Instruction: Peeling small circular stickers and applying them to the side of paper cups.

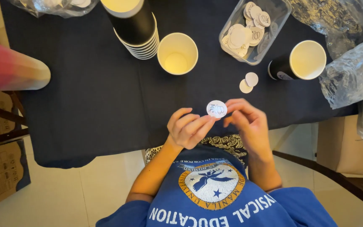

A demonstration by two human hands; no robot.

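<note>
White round sticker (217, 109), centre of frame: pinched between fingers of left hand (188, 128) and right hand (248, 122), above dark-clothed desk (93, 92). Clear tub of stickers (255, 29), upper right; paper cup (177, 53) above centre.

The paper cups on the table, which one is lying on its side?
The black cup at the right, beside the clear box of stickers, lies tipped over. The single cup and the stack of cups stand upright.

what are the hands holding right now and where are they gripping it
A small round white sticker, pinched at its edge between the fingertips of the left hand and right hand.
</note>
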